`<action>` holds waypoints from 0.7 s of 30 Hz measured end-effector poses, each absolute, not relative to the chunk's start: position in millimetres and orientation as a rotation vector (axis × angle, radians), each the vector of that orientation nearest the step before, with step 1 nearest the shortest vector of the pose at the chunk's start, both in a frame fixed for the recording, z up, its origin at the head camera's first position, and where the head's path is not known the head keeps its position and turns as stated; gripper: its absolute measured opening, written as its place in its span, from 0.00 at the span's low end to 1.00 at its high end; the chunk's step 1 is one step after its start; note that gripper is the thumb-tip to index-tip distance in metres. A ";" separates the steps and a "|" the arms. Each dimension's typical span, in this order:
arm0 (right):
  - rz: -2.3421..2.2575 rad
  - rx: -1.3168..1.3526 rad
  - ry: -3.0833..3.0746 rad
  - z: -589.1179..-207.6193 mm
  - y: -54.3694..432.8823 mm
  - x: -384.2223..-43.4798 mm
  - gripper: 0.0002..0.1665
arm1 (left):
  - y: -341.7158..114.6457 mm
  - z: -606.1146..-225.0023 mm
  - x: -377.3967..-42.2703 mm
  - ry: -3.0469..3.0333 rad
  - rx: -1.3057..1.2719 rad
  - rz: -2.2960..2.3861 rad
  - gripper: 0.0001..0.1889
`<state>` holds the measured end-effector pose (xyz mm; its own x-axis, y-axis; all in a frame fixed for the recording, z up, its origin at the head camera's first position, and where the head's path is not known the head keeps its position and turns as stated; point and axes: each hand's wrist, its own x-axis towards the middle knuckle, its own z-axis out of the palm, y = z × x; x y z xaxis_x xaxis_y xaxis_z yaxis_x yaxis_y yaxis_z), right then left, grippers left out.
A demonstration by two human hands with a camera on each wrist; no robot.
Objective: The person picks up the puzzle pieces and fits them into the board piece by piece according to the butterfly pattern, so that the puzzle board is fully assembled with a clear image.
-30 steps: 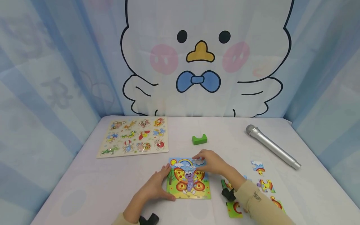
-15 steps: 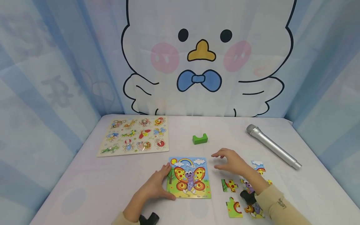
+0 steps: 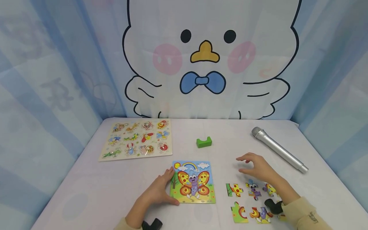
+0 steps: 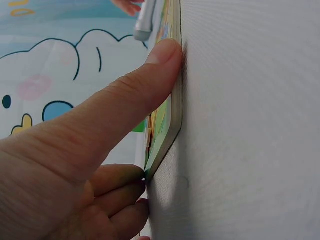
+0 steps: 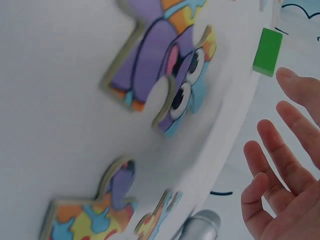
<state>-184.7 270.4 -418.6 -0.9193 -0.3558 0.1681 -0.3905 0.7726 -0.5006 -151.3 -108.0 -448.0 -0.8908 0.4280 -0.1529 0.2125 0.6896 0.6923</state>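
A square butterfly picture board (image 3: 193,182) lies flat on the table. My left hand (image 3: 157,192) rests against its left side, fingers touching the left edge and thumb at the near left corner. The left wrist view shows the straight thumb (image 4: 145,82) pressed on the board's edge. Right of the board, my right hand (image 3: 257,167) hovers with loosely bent, spread fingers and holds nothing. Below it lie several loose puzzle pieces, among them one with a purple face (image 3: 253,190) and one with a yellow wing (image 3: 234,189). My right hand and forearm hide others.
A wooden insect puzzle board (image 3: 136,139) lies at the back left. A green notched block (image 3: 204,142) stands behind the butterfly board. On the right lies a silver microphone (image 3: 279,150). A printed curtain (image 3: 205,102) hangs behind the table.
My right hand has left the top right corner of the butterfly board and moved right, over the loose pieces. My left hand has stayed at the board's edge.
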 end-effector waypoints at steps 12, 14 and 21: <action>0.721 0.380 -2.969 -416.7 318.9 -169.6 0.23 | -108.0 -446.8 -150.3 2.596 0.502 1.006 0.58; 0.705 0.338 -2.987 -417.7 325.2 -168.3 0.23 | -108.0 -446.8 -150.1 2.597 0.500 1.006 0.58; 0.705 0.258 -3.032 -422.7 344.2 -168.4 0.26 | -107.9 -447.4 -150.0 2.594 0.504 1.013 0.58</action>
<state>-168.4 344.2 -422.7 -0.9861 -0.1565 0.0550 -0.1647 0.8846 -0.4364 -150.0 -107.9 -447.4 -0.8901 0.4280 -0.1566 0.2087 0.6882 0.6949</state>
